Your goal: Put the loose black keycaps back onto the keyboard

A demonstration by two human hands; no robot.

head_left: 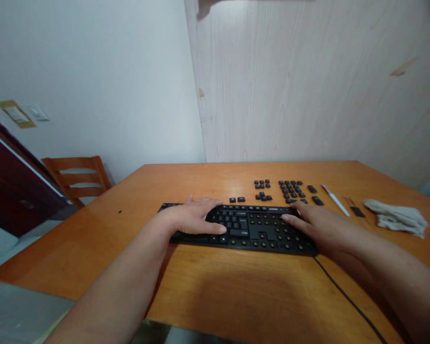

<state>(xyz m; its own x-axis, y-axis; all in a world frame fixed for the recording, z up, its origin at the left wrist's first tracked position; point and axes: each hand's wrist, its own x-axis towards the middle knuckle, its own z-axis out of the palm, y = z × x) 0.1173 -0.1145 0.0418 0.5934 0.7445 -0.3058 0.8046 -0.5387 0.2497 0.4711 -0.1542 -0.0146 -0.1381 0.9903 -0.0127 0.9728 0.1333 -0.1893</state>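
A black keyboard (260, 232) lies on the wooden table, its right part bare of keycaps, with small round key posts showing. My left hand (195, 215) rests across its left half, thumb stretched over the keys and fingers spread toward the back edge. At the right end, my right hand (310, 220) grips the keyboard, thumb on the top face and a finger at the far corner; its other fingers are hidden. Behind the keyboard sit loose black keycaps (291, 189) in several groups, two of them (237, 199) apart from the others.
To the right lie a white pen-like stick (336, 200), a small dark flat piece (357, 211) and a crumpled grey cloth (397, 217). The keyboard's cable (347, 296) runs toward the front right. One tiny dark bit (120, 211) is at left. A wooden chair (77, 177) stands beyond the table.
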